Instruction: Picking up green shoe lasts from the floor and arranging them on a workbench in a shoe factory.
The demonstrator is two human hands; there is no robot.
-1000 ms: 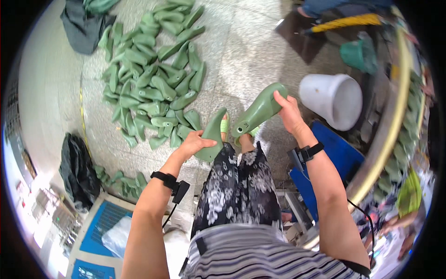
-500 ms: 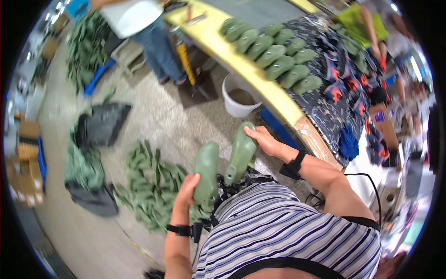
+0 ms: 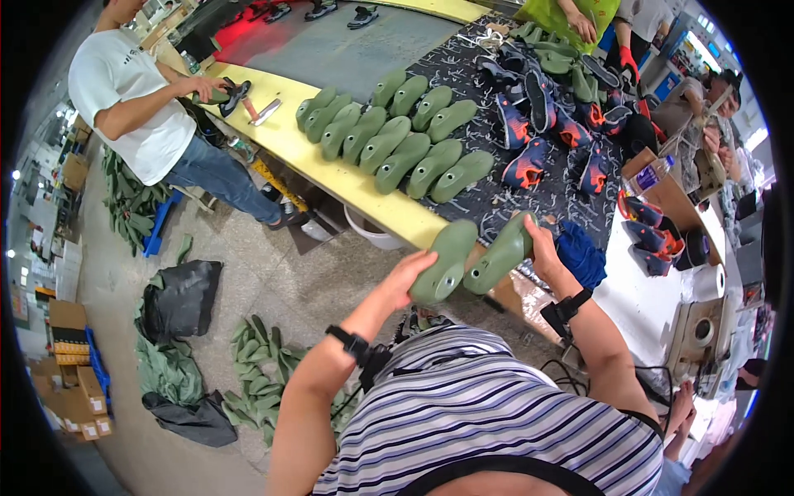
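Note:
My left hand (image 3: 406, 278) is closed on a green shoe last (image 3: 447, 260), its fingers around the outer side. A second green shoe last (image 3: 500, 255) is gripped in my right hand (image 3: 542, 246). Both lasts are held side by side, just in front of the table's near edge, with a small gap between them. Beyond them, rows of matching lasts (image 3: 385, 145) lie on the yellow-edged table (image 3: 364, 190), some of them on a dark patterned cloth (image 3: 463, 70).
Several dark blue and orange shoes (image 3: 524, 165) lie on the cloth, near a blue rag (image 3: 581, 255). On the floor are a pile of lasts (image 3: 258, 364), a black bag (image 3: 178, 299) and a white bucket (image 3: 374, 230) under the table. A co-worker (image 3: 136, 103) stands at the far left.
Both hands have carried the two lasts up and to the right, toward the table. The view has shifted too, showing more of the table and the co-worker.

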